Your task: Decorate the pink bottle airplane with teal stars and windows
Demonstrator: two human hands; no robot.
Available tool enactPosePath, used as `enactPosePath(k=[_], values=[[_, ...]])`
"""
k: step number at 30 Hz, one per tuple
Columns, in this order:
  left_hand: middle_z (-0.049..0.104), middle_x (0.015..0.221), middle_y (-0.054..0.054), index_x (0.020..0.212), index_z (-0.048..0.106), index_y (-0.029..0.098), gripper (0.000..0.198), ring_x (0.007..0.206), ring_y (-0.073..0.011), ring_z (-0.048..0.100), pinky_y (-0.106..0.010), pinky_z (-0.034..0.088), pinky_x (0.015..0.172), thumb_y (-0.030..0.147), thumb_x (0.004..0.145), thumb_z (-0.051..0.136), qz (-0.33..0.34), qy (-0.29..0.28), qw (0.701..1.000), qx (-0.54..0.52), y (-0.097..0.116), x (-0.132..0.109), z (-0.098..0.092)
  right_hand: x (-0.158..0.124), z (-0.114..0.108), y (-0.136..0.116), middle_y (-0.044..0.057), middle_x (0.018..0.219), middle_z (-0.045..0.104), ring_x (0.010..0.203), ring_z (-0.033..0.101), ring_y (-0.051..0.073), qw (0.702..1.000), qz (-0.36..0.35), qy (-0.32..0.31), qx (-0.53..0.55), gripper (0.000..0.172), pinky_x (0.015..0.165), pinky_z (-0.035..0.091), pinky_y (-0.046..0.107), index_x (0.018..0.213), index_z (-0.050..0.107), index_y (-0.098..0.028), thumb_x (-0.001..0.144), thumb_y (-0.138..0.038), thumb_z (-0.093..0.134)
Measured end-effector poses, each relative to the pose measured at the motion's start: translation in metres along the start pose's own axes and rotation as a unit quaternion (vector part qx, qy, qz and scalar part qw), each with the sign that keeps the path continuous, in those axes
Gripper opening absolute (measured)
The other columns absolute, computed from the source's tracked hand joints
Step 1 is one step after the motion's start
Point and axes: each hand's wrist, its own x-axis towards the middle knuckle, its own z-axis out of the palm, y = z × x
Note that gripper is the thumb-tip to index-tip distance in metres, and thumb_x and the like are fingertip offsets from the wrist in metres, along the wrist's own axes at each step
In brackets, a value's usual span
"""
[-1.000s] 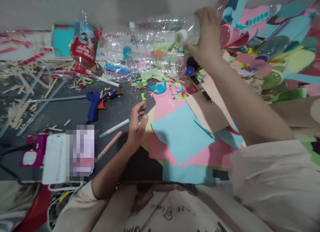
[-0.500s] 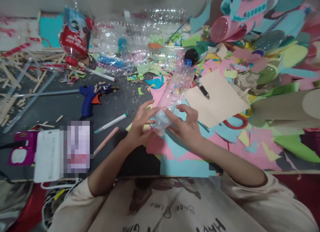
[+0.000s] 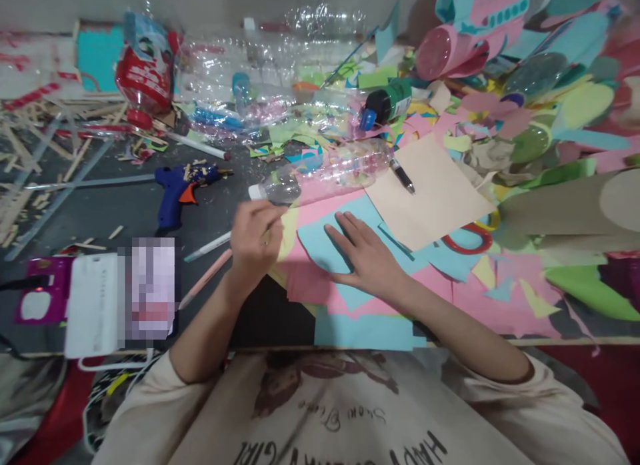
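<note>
A clear plastic bottle (image 3: 340,166) lies on its side across the coloured paper, its white cap (image 3: 258,192) pointing left. My left hand (image 3: 257,241) is just below the cap with its fingers curled together; whether anything is between them is hidden. My right hand (image 3: 367,255) lies flat with spread fingers on a light blue paper sheet (image 3: 320,235), holding nothing. Pink paper (image 3: 305,285) sits under the blue sheet. A black pen (image 3: 401,176) rests on a beige sheet (image 3: 430,198) by the bottle's base.
A blue glue gun (image 3: 175,191) lies to the left, near markers (image 3: 207,246) and a white power bank (image 3: 94,305). Red-handled scissors (image 3: 467,239) are at right. Behind are a green bottle (image 3: 395,101), a red-labelled bottle (image 3: 145,78), more clear bottles and paper scraps.
The clear bottle has left my hands and turned to lie crosswise, farther back. My left hand has moved left and curled; my right hand has flattened onto the blue paper.
</note>
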Motion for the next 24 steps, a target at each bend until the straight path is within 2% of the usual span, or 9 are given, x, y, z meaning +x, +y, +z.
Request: enactPosePath(k=[1, 3, 5, 7, 11, 13, 16, 21, 24], values=[[0.070, 0.109, -0.005, 0.118, 0.065, 0.027, 0.026, 0.104, -0.0186, 0.067, -0.034, 0.053, 0.096, 0.025, 0.100, 0.047, 0.020, -0.038, 0.999, -0.010, 0.001, -0.001, 0.003, -0.001, 0.000, 0.002, 0.024, 0.162, 0.035, 0.153, 0.029, 0.039, 1.000, 0.008, -0.008, -0.006, 0.090, 0.120, 0.033, 0.061, 0.154, 0.037, -0.013, 0.088, -0.074, 0.048], [0.067, 0.130, -0.008, 0.134, 0.057, 0.027, 0.035, 0.122, -0.0228, 0.062, -0.039, 0.050, 0.104, 0.031, 0.101, 0.046, 0.017, -0.113, 0.993, -0.016, 0.000, -0.001, 0.008, -0.001, -0.003, 0.005, 0.022, 0.163, 0.033, 0.154, 0.027, 0.036, 1.000, 0.014, -0.025, -0.007, 0.089, 0.122, 0.031, 0.059, 0.155, 0.035, -0.014, 0.089, -0.072, 0.048], [0.042, 0.159, -0.012, 0.150, 0.040, 0.027, 0.052, 0.148, -0.0296, 0.039, -0.047, 0.038, 0.117, 0.042, 0.101, 0.045, -0.023, -0.157, 0.987, -0.017, -0.004, 0.000, 0.012, -0.001, -0.009, 0.009, 0.020, 0.164, 0.031, 0.155, 0.026, 0.035, 0.999, 0.018, -0.037, 0.001, 0.087, 0.123, 0.030, 0.058, 0.155, 0.036, -0.015, 0.090, -0.071, 0.048], [0.026, 0.167, -0.012, 0.154, 0.033, 0.027, 0.058, 0.155, -0.0304, 0.024, -0.050, 0.029, 0.123, 0.048, 0.101, 0.043, -0.063, -0.174, 0.982, -0.029, -0.007, 0.001, 0.012, -0.003, -0.016, 0.013, 0.019, 0.165, 0.031, 0.155, 0.026, 0.036, 0.999, 0.022, -0.045, 0.012, 0.084, 0.122, 0.030, 0.059, 0.154, 0.037, -0.018, 0.090, -0.070, 0.050], [0.051, 0.150, -0.012, 0.137, 0.053, 0.025, 0.044, 0.142, -0.0270, 0.047, -0.046, 0.040, 0.117, 0.047, 0.101, 0.041, -0.150, -0.140, 0.972, -0.113, -0.006, 0.002, 0.009, -0.008, -0.023, 0.024, 0.018, 0.164, 0.033, 0.154, 0.027, 0.038, 0.999, 0.042, -0.026, 0.014, 0.077, 0.119, 0.031, 0.064, 0.152, 0.037, -0.021, 0.089, -0.060, 0.056], [0.060, 0.138, -0.012, 0.129, 0.058, 0.025, 0.041, 0.130, -0.0266, 0.058, -0.045, 0.050, 0.108, 0.048, 0.098, 0.045, -0.228, -0.126, 0.941, -0.216, -0.003, 0.001, 0.011, -0.009, -0.022, 0.028, 0.020, 0.163, 0.034, 0.153, 0.028, 0.040, 0.998, 0.058, 0.001, 0.006, 0.076, 0.119, 0.030, 0.066, 0.151, 0.037, -0.020, 0.087, -0.056, 0.060], [0.063, 0.136, -0.011, 0.124, 0.059, 0.026, 0.039, 0.125, -0.0256, 0.063, -0.044, 0.053, 0.104, 0.048, 0.092, 0.054, -0.328, -0.137, 0.859, -0.369, 0.001, 0.000, 0.015, -0.009, -0.016, 0.031, 0.021, 0.161, 0.036, 0.152, 0.030, 0.041, 0.997, 0.072, 0.030, -0.002, 0.076, 0.118, 0.029, 0.068, 0.149, 0.038, -0.020, 0.085, -0.053, 0.062], [0.061, 0.141, -0.008, 0.118, 0.064, 0.027, 0.033, 0.138, -0.0244, 0.054, -0.043, 0.048, 0.111, 0.040, 0.087, 0.062, -0.410, -0.138, 0.780, -0.453, 0.007, 0.008, 0.006, -0.007, -0.010, 0.031, 0.018, 0.162, 0.035, 0.152, 0.029, 0.040, 0.995, 0.076, 0.058, -0.002, 0.070, 0.118, 0.029, 0.066, 0.148, 0.038, -0.023, 0.088, -0.053, 0.059], [0.059, 0.143, -0.010, 0.116, 0.064, 0.026, 0.033, 0.138, -0.0261, 0.052, -0.039, 0.056, 0.099, 0.040, 0.087, 0.062, -0.429, -0.157, 0.745, -0.486, 0.010, 0.013, -0.001, -0.007, -0.010, 0.030, 0.018, 0.161, 0.036, 0.152, 0.029, 0.040, 0.995, 0.081, 0.066, 0.005, 0.074, 0.119, 0.029, 0.066, 0.149, 0.039, -0.023, 0.089, -0.063, 0.055]])
